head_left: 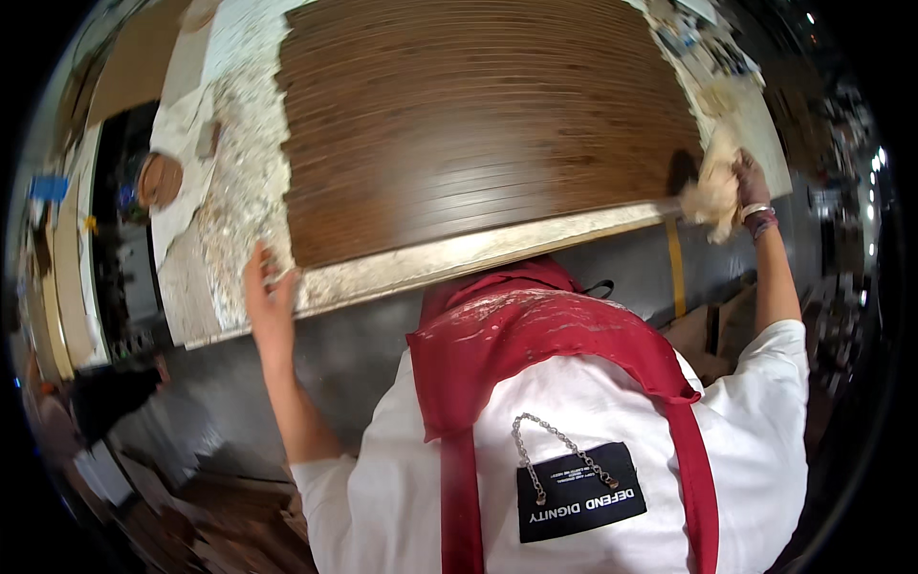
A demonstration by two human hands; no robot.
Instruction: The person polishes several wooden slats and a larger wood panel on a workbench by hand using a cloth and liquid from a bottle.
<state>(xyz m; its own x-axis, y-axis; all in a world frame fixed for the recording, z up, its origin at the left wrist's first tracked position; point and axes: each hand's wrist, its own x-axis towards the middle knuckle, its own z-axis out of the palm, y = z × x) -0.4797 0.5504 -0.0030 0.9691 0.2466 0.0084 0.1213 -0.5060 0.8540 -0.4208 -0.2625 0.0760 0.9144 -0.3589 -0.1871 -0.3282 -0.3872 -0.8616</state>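
A wide panel of dark brown wooden strips [488,124] lies on a worktable crusted with pale residue [244,153]. My left hand [272,292] is at the table's near left edge, beside the panel's front left corner, fingers apart and holding nothing. At the panel's right side, my right hand [752,182] grips a crumpled cream-coloured cloth [715,187], which hangs down by the table's near right edge. The cloth is partly blurred. A bracelet and a dark red band circle my right wrist.
Toward the left on the table stand a round reddish-brown container [159,180] and a small brown block [207,140]. Small items [684,33] clutter the far right corner. A yellow stripe [676,268] marks the grey floor. At the lower left, another person's dark sleeve [115,397] shows.
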